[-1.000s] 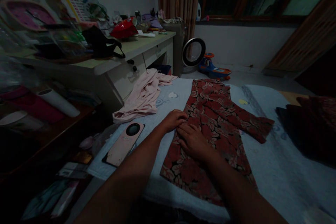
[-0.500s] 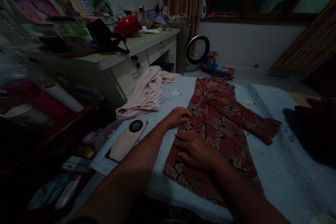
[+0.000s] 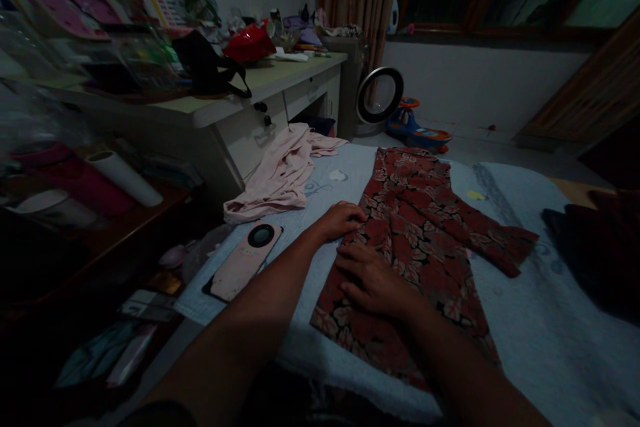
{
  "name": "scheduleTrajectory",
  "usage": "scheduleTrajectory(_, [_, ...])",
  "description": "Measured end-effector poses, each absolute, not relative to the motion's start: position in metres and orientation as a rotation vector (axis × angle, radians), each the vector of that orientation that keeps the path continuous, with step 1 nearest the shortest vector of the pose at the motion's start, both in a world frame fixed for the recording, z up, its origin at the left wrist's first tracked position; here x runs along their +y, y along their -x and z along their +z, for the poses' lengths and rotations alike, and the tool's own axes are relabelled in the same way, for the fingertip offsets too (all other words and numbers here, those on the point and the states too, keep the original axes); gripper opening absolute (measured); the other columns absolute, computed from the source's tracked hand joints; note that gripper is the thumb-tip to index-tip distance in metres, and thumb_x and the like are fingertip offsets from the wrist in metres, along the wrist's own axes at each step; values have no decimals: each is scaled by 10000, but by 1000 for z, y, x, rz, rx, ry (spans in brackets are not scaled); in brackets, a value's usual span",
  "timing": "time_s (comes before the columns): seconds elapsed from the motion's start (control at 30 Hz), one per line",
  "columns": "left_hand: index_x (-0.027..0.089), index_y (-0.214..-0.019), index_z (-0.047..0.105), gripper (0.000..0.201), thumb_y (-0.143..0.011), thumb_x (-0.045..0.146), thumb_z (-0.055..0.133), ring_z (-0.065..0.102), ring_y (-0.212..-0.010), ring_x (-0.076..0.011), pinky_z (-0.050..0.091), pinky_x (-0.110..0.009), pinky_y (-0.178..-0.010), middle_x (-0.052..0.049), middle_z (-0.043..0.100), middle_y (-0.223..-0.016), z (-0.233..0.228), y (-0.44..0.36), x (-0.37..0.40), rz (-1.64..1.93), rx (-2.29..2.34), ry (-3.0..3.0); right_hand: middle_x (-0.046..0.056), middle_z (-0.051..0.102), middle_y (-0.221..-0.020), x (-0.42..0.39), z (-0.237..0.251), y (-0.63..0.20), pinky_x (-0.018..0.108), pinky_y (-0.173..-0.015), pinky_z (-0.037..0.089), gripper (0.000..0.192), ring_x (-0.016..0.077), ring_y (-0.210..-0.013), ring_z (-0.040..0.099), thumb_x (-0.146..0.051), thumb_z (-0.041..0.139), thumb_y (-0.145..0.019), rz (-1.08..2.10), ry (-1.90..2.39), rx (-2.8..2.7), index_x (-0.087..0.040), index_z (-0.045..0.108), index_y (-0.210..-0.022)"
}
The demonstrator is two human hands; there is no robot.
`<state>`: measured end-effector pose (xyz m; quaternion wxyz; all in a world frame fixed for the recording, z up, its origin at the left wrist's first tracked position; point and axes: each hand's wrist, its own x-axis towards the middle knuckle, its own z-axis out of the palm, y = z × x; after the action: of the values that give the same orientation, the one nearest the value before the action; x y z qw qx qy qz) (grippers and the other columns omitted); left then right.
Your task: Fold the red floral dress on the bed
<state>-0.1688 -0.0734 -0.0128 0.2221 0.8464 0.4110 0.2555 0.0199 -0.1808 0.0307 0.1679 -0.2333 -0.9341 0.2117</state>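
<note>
A dark red shirt (image 3: 425,227) with a leaf and flower pattern lies on the light blue bed cover, one short sleeve stretched out to the right. At its left edge rests my left hand (image 3: 340,220), fingers slightly bent and tips touching the fabric. My right hand (image 3: 373,278) lies palm down on the shirt nearer to me, its fingers apart. Neither hand lifts the cloth. Left of my left forearm is a pink phone (image 3: 243,263), back side up, with a round black camera ring. A crumpled pale pink garment (image 3: 277,177) lies beyond the phone.
A cluttered desk (image 3: 270,83) stands at the left, with a black bag and a red packet on top. Dark folded clothes (image 3: 600,247) lie at the right of the bed cover (image 3: 530,320). A black ring-shaped appliance (image 3: 380,95) and a blue ride-on toy (image 3: 417,130) stand behind.
My right hand has slid slightly forward along the shirt, toward my left hand. The view has shifted a little. The shirt, phone and pink garment lie as before.
</note>
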Motion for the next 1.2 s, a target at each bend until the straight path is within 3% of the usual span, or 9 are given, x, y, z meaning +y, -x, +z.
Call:
scheduleTrajectory(0.37, [212, -1010, 721, 213, -810, 222, 649, 624, -1090, -216, 406, -362, -1038, -29, 731, -1104, -11, 168, -74, 704, 1146, -2322, 110, 636, -1175, -197, 37, -10, 414, -970, 455, 209, 256, -1086, 564, -302, 621, -860, 878, 433, -2677, -173, 712, -996])
scheduleTrajectory(0.53, [198, -1013, 721, 217, -812, 214, 639, 632, -1083, -214, 398, -352, -1047, -39, 733, -1095, -11, 169, -75, 726, 1106, -2327, 79, 660, -1146, -200, 33, -7, 378, -957, 466, 200, 221, -1050, 596, -296, 593, -896, 997, 353, -2620, -204, 711, -1029])
scheduleTrajectory(0.77, [195, -1013, 716, 212, -815, 205, 642, 632, -1087, -210, 391, -342, -1047, -34, 737, -1105, -15, 169, -73, 746, 1103, -2329, 152, 579, -1285, -192, 28, -9, 471, -1043, 417, 388, 291, -1194, 501, -185, 605, -829, 692, 737, -2556, -139, 644, -1212])
scheduleTrajectory(1.0, [191, -1018, 719, 217, -815, 195, 643, 633, -1082, -209, 398, -338, -1037, -35, 738, -1102, -14, 169, -73, 754, 1111, -2340, 98, 608, -1102, -196, 32, -6, 418, -963, 443, 228, 248, -1042, 519, -157, 582, -846, 705, 645, -2639, -167, 684, -1050])
scheduleTrajectory(1.2, [192, -1010, 722, 220, -811, 174, 630, 634, -1075, -207, 402, -338, -1039, -32, 737, -1094, -14, 166, -74, 731, 1139, -2375, 93, 611, -1080, -207, 37, -4, 396, -951, 443, 206, 234, -1022, 528, -157, 570, -854, 694, 592, -2699, -162, 682, -1027])
